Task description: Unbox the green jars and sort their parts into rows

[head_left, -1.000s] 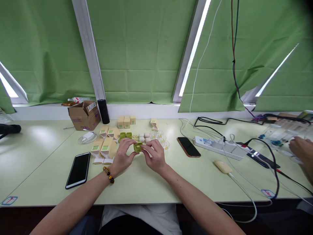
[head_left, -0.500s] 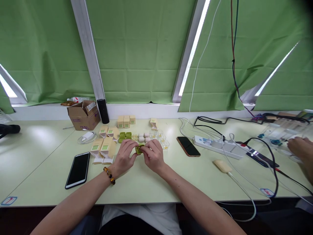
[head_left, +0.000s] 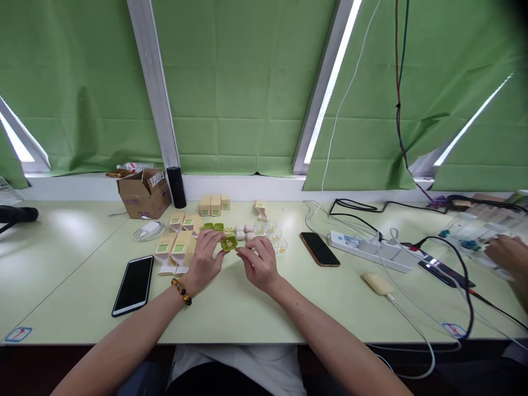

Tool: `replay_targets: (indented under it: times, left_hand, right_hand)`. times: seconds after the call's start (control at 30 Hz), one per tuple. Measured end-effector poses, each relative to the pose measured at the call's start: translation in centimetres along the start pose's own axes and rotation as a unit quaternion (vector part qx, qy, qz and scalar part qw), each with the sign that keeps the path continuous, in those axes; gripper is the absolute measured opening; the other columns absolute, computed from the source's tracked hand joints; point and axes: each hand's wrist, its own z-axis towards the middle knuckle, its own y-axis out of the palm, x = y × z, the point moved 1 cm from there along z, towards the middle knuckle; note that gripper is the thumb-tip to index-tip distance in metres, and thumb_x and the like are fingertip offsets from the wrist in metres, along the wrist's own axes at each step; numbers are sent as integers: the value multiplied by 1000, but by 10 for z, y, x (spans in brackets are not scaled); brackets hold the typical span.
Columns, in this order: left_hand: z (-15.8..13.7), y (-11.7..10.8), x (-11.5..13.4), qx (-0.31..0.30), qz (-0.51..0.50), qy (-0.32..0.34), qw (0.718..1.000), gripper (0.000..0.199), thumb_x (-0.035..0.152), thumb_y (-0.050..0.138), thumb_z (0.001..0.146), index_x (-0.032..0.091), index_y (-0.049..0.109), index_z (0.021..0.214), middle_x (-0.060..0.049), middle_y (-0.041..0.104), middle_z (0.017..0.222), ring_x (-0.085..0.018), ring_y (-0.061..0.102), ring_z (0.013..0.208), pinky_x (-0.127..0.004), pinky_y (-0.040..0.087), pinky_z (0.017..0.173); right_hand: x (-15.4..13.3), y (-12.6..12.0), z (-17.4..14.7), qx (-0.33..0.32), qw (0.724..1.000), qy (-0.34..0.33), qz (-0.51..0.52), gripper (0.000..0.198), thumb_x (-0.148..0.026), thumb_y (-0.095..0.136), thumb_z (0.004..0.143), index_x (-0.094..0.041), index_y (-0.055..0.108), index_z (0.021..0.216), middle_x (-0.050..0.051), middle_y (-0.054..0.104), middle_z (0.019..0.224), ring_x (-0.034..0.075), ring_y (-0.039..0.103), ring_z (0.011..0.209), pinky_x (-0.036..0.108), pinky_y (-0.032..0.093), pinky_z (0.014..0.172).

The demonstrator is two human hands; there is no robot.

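Observation:
My left hand (head_left: 206, 257) pinches a small green square cup (head_left: 229, 242) at its left side, with the cup's opening tilted toward me. Inside the cup shows a small cream-coloured piece. Just right of the cup is my right hand (head_left: 260, 265), thumb and forefinger pressed together; whatever lies between these fingertips is too small to make out. Behind my hands stand more green cups (head_left: 218, 226), partly hidden, and small white and pinkish cylinders (head_left: 240, 236). Clear plastic cups (head_left: 281, 245) with yellowish bits sit behind my right hand. Opened cream cartons (head_left: 183, 247) lie beside my left hand.
Closed cartons (head_left: 215, 205) and one opened carton (head_left: 260, 208) stand farther back. Phones lie left (head_left: 132, 286) and right (head_left: 319, 249). A power strip (head_left: 371, 250), cables and a cream mouse-shaped device (head_left: 377, 284) occupy the right. Another person's hand (head_left: 509, 253) is at far right.
The green cup has turned so its inside faces me and moved slightly left with my left hand. My right fingers have drawn back from over it to its right edge.

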Motion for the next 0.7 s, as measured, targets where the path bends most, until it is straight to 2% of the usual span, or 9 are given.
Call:
replay_targets:
  times: [0.13,0.37,0.7]
  left_hand:
    - [-1,0,10,-38,2,36,999,46,5,63,91,21,59,133,-12,70,119,-30,60,118,-52,54,104]
    - [-3,0,17,-48,7,44,998,49,5,63,90,21,57,136,-13,70,120,-30,60,118,-52,54,105]
    - [-5,1,15,-55,13,44,997,49,6,61,92,21,57,139,-13,70,121,-31,60,119,-53,55,104]
  right_hand:
    - [-2,3,-2,-16,1000,5,-25,20,-12,65,95,-20,73,113,7,63,85,22,51,85,37,42,77]
    - [-2,2,-3,-35,997,24,-56,10,-16,67,95,-20,75,99,6,64,80,22,52,82,38,39,75]
    - [0,3,-1,-33,997,7,-63,14,-14,63,97,-21,73,89,5,63,74,20,50,78,37,36,72]
